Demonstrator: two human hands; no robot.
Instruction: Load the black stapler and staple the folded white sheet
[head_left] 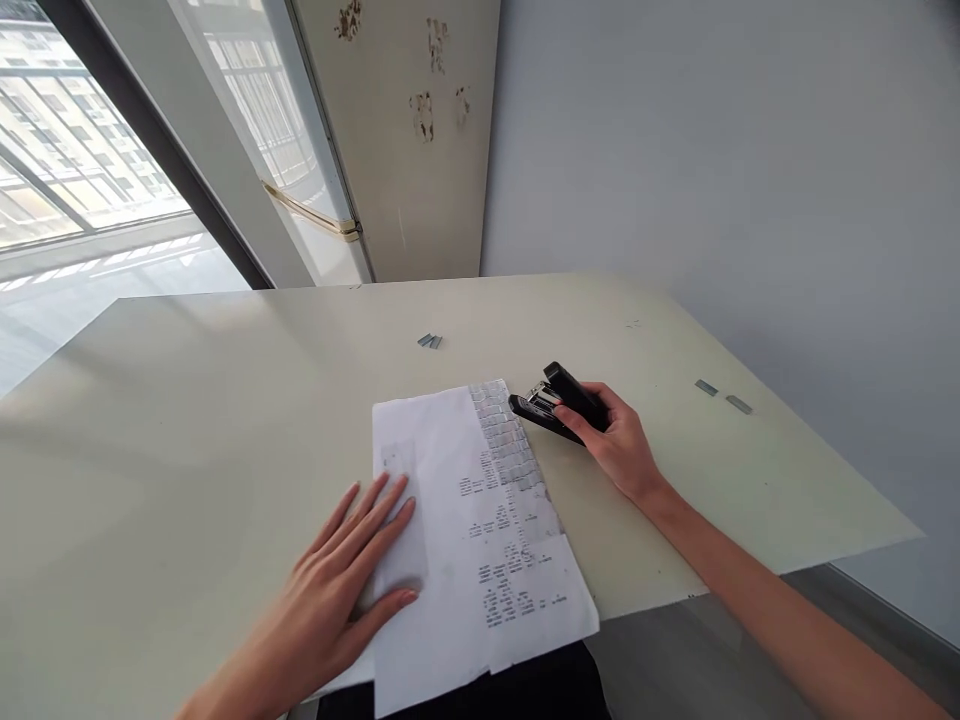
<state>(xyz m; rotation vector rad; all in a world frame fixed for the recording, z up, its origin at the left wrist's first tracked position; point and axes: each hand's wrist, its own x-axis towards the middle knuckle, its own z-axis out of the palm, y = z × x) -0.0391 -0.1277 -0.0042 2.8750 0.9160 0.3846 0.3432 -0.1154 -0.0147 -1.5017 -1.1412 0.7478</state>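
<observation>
A black stapler (566, 408) is gripped in my right hand (619, 440), its nose pointing left at the upper right edge of the paper sheets (442, 540). The stapler's jaws are apart, and some metal shows between them. Many staples (504, 430) run along the upper right side of the paper. My left hand (352, 560) lies open with fingers stretched on the left part of the paper, over what looks like a translucent strip. Printed text covers the paper's right half. The lower edge of the sheets hangs past the table's front edge.
A small group of staple strips (430, 341) lies behind the paper on the pale table (187, 450). Two more strips (706, 387) are at the right side. A cabinet or refrigerator (420, 200) and a blue-grey wall (712, 150) stand behind; a window is at far left.
</observation>
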